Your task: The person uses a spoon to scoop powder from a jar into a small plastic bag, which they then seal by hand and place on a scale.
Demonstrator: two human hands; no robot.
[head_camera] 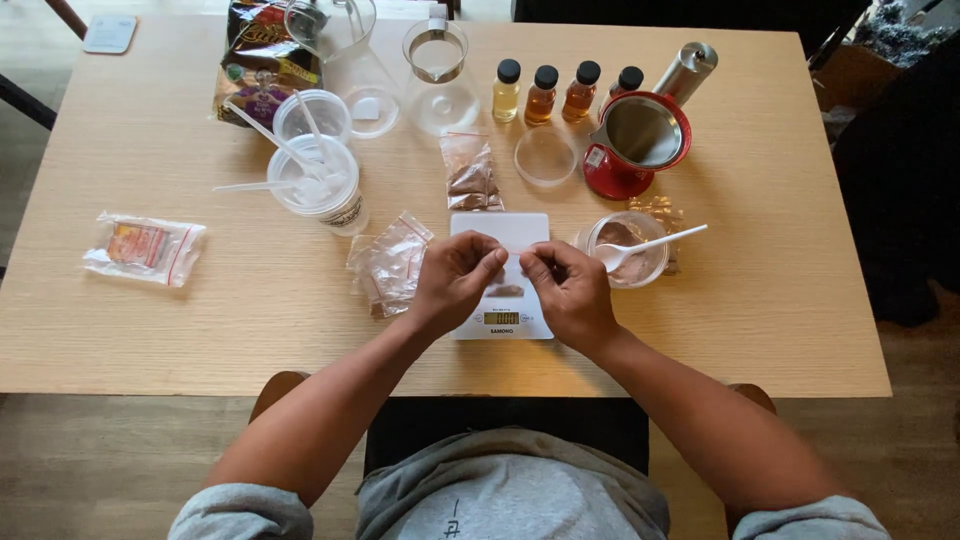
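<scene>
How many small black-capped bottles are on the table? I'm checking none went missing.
4, in a row at the far side of the table: bottle one, bottle two, bottle three, and bottle four, partly hidden behind the red dripper.

The setting is a home or café-style table arranged as a small coffee and drink preparation station, not a laboratory or workshop. The work surface is a light wooden table (700, 330) standing on a wood-plank floor (120, 460), with dark chair parts visible at the edges. Evidence of the use: a white digital kitchen scale (500, 318), a red pour-over dripper (637, 145) with a metal filter, a glass carafe (437, 80), a steel hand grinder (686, 70), four small bottles (560, 92) of amber liquid, lidded plastic cups (318, 185) and a printed foil bag (262, 60).
</scene>
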